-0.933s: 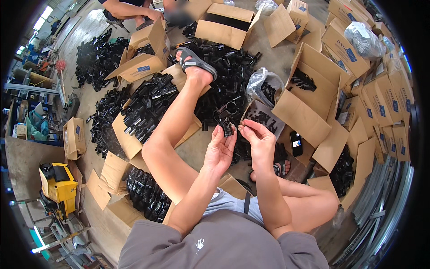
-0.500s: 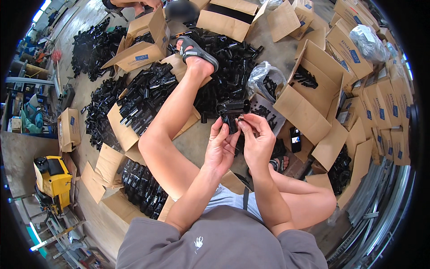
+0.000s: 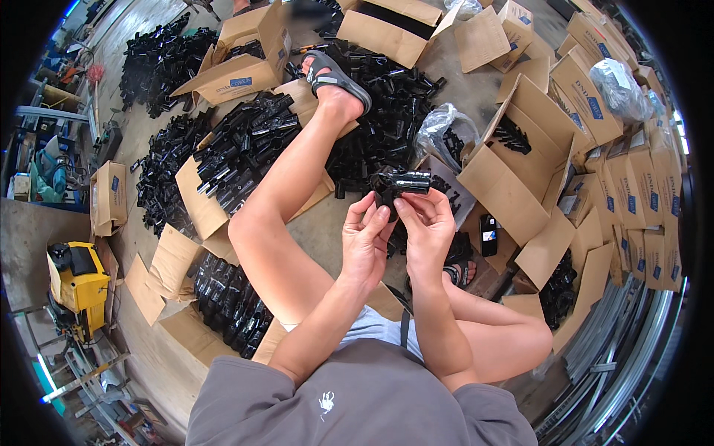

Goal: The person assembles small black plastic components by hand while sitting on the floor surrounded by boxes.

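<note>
Between my two hands is a glossy black pipe fitting (image 3: 411,181), its tube end lying toward the right. My left hand (image 3: 364,245) pinches the fitting's lower left part between thumb and fingers. Thumb and fingers of my right hand (image 3: 425,229) close on it from below, under the tube. Whether a smaller part sits between the fingertips is hidden. Just beyond the hands lies a heap of similar black fittings (image 3: 375,145). A clear plastic bag (image 3: 439,134) with small black pieces is right of that heap.
An open carton (image 3: 506,182) with small black parts stands to the right, near a phone (image 3: 488,235). At the lower left, another carton holds rows of black fittings (image 3: 232,305). Stacked cartons (image 3: 639,186) and metal bars (image 3: 625,357) line the right side; a yellow machine (image 3: 78,279) stands left.
The fitting has been turned and raised a little, so its tube now points more to the right. Both hands keep hold of it. The view has shifted slightly.
</note>
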